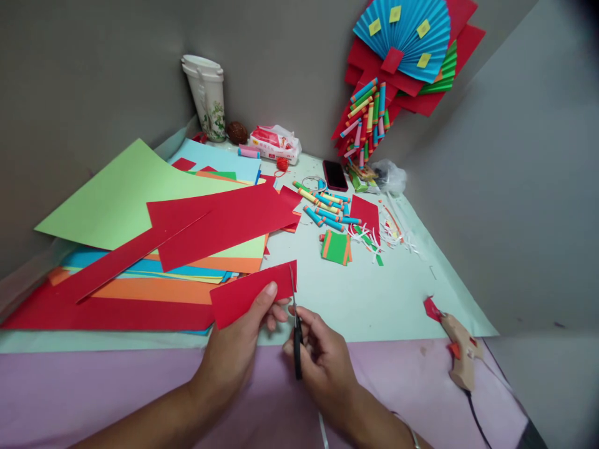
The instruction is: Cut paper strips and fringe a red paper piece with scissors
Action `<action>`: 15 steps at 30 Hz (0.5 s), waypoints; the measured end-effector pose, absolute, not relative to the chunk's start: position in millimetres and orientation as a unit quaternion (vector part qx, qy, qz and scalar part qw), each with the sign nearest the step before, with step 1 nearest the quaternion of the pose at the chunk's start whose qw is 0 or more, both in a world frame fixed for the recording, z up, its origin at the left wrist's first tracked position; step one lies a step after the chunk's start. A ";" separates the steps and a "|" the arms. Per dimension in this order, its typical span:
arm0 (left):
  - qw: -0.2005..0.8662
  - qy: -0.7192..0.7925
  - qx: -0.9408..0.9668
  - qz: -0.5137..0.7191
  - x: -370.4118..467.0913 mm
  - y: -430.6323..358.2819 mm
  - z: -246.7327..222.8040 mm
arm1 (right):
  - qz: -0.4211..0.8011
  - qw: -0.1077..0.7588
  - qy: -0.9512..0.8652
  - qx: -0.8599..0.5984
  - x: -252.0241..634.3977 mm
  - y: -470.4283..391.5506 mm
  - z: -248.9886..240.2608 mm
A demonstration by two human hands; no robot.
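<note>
My left hand [241,337] pinches a red paper strip [248,290] between thumb and fingers, just above the table's near edge. A pair of scissors with black handles [298,349] is gripped in my right hand [325,355]. Its blades lie at the strip's right end, upright in view, close to the short edge. Behind the strip, larger red paper sheets [224,218] rest on a stack of coloured paper. Part of the right fingers is hidden behind the handles.
Small rolled paper tubes [327,206], green and orange squares [336,247] and white paper shreds [397,231] lie beyond my hands. A glue gun [461,352] rests at the right edge. Farther back are a phone [335,176], a white cup [206,96] and a blue paper fan [407,37].
</note>
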State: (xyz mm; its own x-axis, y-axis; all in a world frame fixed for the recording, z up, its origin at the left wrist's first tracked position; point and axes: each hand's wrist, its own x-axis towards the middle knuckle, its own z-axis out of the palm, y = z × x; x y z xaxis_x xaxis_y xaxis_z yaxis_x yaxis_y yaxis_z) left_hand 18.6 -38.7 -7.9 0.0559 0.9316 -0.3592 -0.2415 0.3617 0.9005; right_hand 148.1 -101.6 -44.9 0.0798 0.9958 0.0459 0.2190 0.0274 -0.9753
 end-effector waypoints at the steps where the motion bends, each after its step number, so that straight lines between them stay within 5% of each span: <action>1: 0.643 0.516 0.342 0.450 18.8 -39.2 -8.1 | 0.409 0.472 -0.539 -0.565 148.4 -101.6 -44.6; 15: 0.669 0.485 0.320 0.463 19.1 -39.8 -6.5 | 0.419 0.501 -0.532 -0.539 145.9 -100.7 -43.7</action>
State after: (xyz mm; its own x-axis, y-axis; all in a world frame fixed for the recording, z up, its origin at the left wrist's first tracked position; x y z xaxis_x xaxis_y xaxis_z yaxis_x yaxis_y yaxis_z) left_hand 19.1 -39.8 -6.5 0.1009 0.9305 -0.3521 -0.3094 0.3657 0.8778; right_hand 145.9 -100.7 -43.7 0.0831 0.9932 0.0812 0.1527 0.0678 -0.9859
